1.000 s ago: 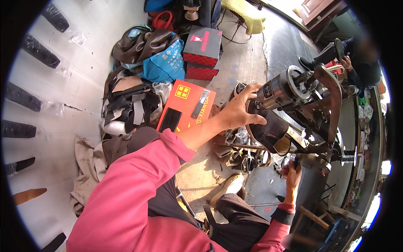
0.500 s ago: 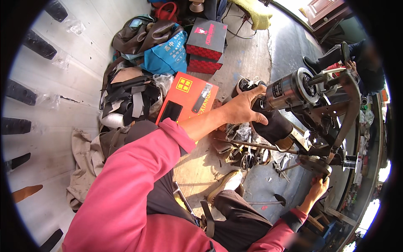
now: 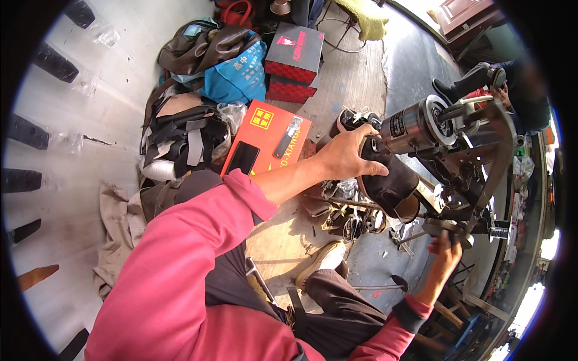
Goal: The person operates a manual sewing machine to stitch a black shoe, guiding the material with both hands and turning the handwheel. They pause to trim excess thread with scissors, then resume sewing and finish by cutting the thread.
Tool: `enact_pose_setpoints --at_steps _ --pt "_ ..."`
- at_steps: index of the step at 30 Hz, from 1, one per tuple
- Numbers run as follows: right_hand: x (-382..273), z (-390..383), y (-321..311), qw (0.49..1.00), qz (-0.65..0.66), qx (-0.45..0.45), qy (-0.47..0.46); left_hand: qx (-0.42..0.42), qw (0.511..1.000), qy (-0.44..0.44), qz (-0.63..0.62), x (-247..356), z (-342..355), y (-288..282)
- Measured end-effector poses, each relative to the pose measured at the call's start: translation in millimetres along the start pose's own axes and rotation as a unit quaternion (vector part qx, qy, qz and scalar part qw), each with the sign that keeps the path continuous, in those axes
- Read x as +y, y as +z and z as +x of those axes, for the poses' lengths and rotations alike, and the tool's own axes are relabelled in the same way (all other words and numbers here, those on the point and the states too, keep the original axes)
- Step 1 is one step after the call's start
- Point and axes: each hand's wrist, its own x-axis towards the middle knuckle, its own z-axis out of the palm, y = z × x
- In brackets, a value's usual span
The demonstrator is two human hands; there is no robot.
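My left hand (image 3: pixel 348 154) grips a dark brown boot (image 3: pixel 385 183) that is set on the arm of a metal shoe-patching machine (image 3: pixel 457 144). The boot's opening faces down and to the right. My right hand (image 3: pixel 444 253) is lower right, closed around the machine's round hand wheel (image 3: pixel 445 227). The machine's silver cylindrical head (image 3: pixel 415 123) sits just right of my left hand. Both forearms wear pink sleeves.
An orange box (image 3: pixel 268 141) with a black phone and a small knife on it lies left of my arm. Red-and-black boxes (image 3: pixel 293 57), a blue bag (image 3: pixel 238 75) and a pile of dark straps and bags sit behind. Small metal tools litter the wooden platform under the machine.
My left hand has shifted along the boot toward the machine head. My right hand has risen from lower down and closed on the hand wheel. The view has tilted slightly.
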Motion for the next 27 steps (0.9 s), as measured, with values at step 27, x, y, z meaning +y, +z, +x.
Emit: enact_pose_setpoints --at_steps 27 --pt "100 42 -51 0.987 0.017 0.143 0.077 -0.055 0.993 0.002 0.107 26 -2 -17"
